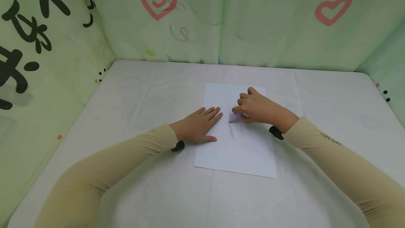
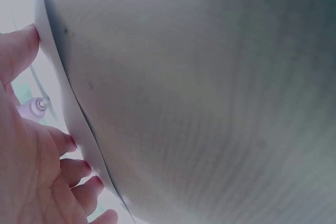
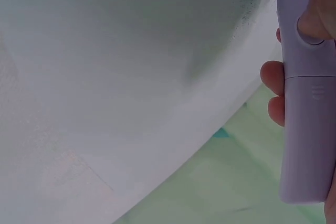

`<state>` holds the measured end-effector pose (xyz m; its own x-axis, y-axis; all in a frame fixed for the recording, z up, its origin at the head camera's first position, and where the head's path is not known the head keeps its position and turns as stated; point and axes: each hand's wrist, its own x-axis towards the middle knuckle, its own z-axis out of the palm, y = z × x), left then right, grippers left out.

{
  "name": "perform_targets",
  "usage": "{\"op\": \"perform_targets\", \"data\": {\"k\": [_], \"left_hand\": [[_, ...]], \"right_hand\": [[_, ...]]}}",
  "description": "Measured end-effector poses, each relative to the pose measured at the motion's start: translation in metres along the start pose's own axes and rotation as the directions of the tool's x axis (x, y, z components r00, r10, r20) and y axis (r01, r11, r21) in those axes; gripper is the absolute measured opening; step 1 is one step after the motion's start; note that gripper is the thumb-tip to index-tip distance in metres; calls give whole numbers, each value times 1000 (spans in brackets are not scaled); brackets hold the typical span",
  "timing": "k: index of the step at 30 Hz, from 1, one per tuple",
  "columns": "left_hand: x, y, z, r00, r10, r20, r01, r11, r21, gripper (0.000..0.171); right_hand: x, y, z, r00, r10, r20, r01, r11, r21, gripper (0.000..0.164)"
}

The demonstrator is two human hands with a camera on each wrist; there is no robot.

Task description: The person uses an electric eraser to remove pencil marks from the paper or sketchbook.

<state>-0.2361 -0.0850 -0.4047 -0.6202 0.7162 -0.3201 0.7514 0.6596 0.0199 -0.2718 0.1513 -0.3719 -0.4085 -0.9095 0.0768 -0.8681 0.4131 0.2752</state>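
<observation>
A white sheet of paper (image 1: pixel 234 159) lies on the table in the head view. My left hand (image 1: pixel 200 125) rests on its left part, fingers spread and straight. My right hand (image 1: pixel 261 107) grips a lavender electric eraser (image 1: pixel 235 116), its tip down at the middle of the sheet. In the right wrist view the thumb sits on the button of the eraser (image 3: pixel 310 140), with fingers wrapped behind it. Small dark specks (image 3: pixel 245 11) lie beside its tip. A faint grey streak (image 1: pixel 232 132) runs below the tip. The left wrist view shows the eraser's pale tip beyond my thumb.
The table (image 1: pixel 158 192) has a white cover. Pale green curtain walls (image 1: pixel 262 34) with printed hearts and dark lettering stand at its back and sides. A dark wrist camera (image 1: pixel 276 133) sits under the right wrist, another (image 1: pixel 178 146) under the left.
</observation>
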Motion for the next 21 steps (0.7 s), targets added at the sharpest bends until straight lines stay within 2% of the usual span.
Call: {"op": "perform_targets", "data": {"k": [14,21], "left_hand": [[0,0,0,1000,3,-3,-3,1000,-2,83],[-1,0,0,1000,5,-9,-5,1000,1,84]], "right_hand": [[1,0,-1,1000,-4,25,3,1000,28,11],[3,-1,0,1000,-9,2,9,1000,26,11]]}}
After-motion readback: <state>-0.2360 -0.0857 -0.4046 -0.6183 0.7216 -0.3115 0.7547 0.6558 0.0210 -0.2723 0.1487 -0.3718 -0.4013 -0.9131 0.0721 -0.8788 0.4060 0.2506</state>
